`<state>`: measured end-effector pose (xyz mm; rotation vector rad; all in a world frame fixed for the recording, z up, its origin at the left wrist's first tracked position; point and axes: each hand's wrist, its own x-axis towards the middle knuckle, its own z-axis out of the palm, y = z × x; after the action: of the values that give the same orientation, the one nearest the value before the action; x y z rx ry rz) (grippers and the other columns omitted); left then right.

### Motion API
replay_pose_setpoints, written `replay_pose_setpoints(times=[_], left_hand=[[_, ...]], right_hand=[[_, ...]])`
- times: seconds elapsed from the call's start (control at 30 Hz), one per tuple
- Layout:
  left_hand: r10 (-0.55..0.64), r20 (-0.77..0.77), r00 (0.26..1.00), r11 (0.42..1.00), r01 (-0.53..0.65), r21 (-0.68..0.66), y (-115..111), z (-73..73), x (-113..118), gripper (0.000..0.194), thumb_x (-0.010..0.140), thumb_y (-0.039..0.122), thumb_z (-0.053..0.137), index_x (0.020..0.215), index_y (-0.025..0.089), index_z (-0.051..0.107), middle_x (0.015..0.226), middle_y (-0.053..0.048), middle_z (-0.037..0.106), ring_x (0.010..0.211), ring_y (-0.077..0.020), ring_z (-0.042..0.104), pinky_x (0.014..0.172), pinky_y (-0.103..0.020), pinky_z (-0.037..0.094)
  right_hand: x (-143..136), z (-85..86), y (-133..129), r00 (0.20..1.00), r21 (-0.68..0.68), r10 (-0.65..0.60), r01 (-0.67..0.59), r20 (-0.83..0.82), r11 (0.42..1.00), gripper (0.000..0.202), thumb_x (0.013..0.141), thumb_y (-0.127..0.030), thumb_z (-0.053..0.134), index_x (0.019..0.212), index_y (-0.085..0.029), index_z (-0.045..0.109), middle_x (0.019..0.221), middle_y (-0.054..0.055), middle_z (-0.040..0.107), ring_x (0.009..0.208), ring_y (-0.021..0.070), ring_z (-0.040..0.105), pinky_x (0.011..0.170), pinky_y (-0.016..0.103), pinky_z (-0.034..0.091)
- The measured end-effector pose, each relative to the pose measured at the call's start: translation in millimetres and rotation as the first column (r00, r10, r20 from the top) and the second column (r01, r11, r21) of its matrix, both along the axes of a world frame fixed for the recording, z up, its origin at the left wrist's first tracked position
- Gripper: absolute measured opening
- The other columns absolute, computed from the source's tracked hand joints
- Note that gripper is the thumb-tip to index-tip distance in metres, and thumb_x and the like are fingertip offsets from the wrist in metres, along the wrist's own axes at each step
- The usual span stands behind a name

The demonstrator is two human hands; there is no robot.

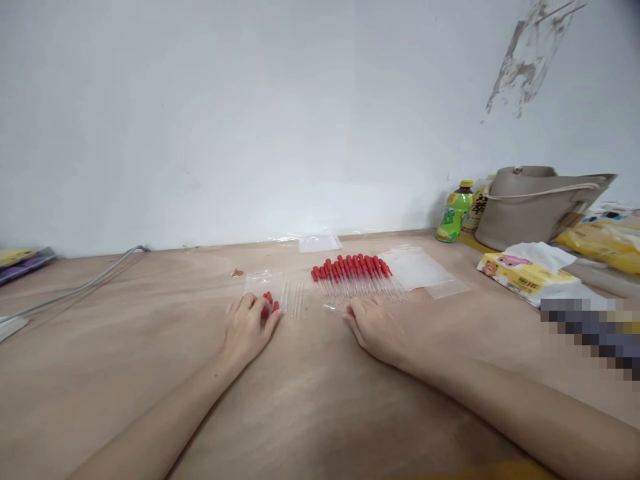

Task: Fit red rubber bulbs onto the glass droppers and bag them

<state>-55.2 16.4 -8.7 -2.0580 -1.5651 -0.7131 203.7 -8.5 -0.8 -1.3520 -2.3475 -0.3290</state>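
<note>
My left hand (251, 327) is closed round several small red rubber bulbs (269, 301), which show between its thumb and fingers. A clear zip bag (256, 282) lies just behind that hand. Several thin glass tubes (297, 301) lie side by side to its right. My right hand (377, 328) rests on the table with its fingers curled, close to the lower ends of a row of red-topped droppers (357, 270). Its fingertips are hidden, so what they hold, if anything, cannot be made out.
White plastic bags (417, 268) lie behind the droppers, and another small bag (319, 244) is by the wall. To the right stand a green bottle (454, 212), a grey bag (525, 210) and a tissue pack (530, 275). A grey cable (95, 283) runs along the left.
</note>
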Motion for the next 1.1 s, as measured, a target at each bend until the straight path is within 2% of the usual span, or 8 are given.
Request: replay_pose_setpoints(times=[0.2,0.3,0.4,0.5,0.6,0.67,0.77,1.1], left_hand=[[-0.079,0.105,0.991,0.997,0.075,0.036,-10,5.4,5,0.022,0.078,0.033,0.050,0.065,0.017,0.058,0.069,-0.004,0.052,0.067,-0.0189,0.048,0.067,-0.033,0.035],[-0.270,0.188,0.944,0.962,0.272,0.019,-27,10.0,11,0.013,0.078,0.027,0.051,0.076,0.017,0.059,0.075,-0.004,0.053,0.073,-0.0180,0.049,0.070,-0.031,0.038],[-0.414,0.251,0.875,0.870,0.462,-0.175,-41,9.0,20,0.009,0.078,0.023,0.051,0.078,0.016,0.057,0.074,-0.003,0.051,0.068,-0.0151,0.050,0.064,-0.027,0.041],[-0.385,0.324,0.864,0.832,0.477,-0.284,-46,5.1,29,0.009,0.077,0.023,0.051,0.081,0.017,0.055,0.073,-0.002,0.051,0.060,-0.0127,0.048,0.055,-0.025,0.041],[-0.372,0.359,0.856,0.828,0.481,-0.289,-43,2.4,35,0.017,0.076,0.026,0.054,0.091,0.017,0.057,0.079,-0.003,0.053,0.067,-0.0145,0.052,0.061,-0.027,0.043],[-0.376,0.377,0.847,0.817,0.494,-0.296,-40,1.5,38,0.015,0.079,0.026,0.052,0.088,0.018,0.060,0.080,-0.003,0.054,0.072,-0.0153,0.053,0.065,-0.027,0.043],[-0.366,0.440,0.820,0.807,0.515,-0.289,-37,1.1,43,0.016,0.083,0.025,0.048,0.081,0.018,0.062,0.080,-0.003,0.056,0.073,-0.0148,0.053,0.065,-0.026,0.043],[-0.296,0.653,0.697,0.733,0.604,-0.312,-41,-3.4,46,0.015,0.085,0.027,0.044,0.087,0.017,0.054,0.076,-0.001,0.059,0.071,-0.0139,0.054,0.062,-0.024,0.043]], right_hand=[[15,-25.5,8,0.948,0.057,0.183,-0.174,-0.262,0.983,0.012,0.086,-0.020,0.040,0.085,-0.016,0.051,0.080,0.004,0.061,0.073,0.0148,0.053,0.072,0.029,0.034],[16,-29.8,10,0.917,0.094,0.242,-0.224,-0.318,0.970,0.016,0.085,-0.020,0.041,0.097,-0.017,0.052,0.092,0.006,0.062,0.084,0.0153,0.054,0.075,0.029,0.035],[17,-27.9,8,0.911,0.085,0.265,-0.251,-0.315,0.964,0.016,0.085,-0.018,0.042,0.095,-0.018,0.055,0.089,0.004,0.062,0.082,0.0145,0.053,0.074,0.029,0.035],[17,-25.9,6,0.917,0.051,0.266,-0.263,-0.298,0.963,0.016,0.085,-0.018,0.040,0.089,-0.017,0.056,0.084,0.004,0.060,0.078,0.0140,0.053,0.072,0.029,0.034],[16,-25.7,5,0.911,0.039,0.281,-0.283,-0.303,0.958,0.015,0.084,-0.019,0.041,0.087,-0.017,0.056,0.081,0.004,0.059,0.076,0.0138,0.052,0.071,0.028,0.034],[14,-25.6,5,0.905,0.038,0.292,-0.295,-0.311,0.955,0.015,0.084,-0.020,0.041,0.085,-0.017,0.056,0.079,0.004,0.059,0.073,0.0132,0.052,0.070,0.028,0.033],[9,-23.6,2,0.900,0.040,0.306,-0.309,-0.310,0.950,0.017,0.085,-0.023,0.041,0.083,-0.017,0.057,0.075,0.003,0.060,0.068,0.0123,0.051,0.070,0.028,0.031],[3,-18.6,-7,0.879,0.023,0.348,-0.361,-0.325,0.932,0.020,0.086,-0.025,0.039,0.086,-0.018,0.057,0.070,0.001,0.061,0.065,0.0114,0.052,0.071,0.028,0.029]])
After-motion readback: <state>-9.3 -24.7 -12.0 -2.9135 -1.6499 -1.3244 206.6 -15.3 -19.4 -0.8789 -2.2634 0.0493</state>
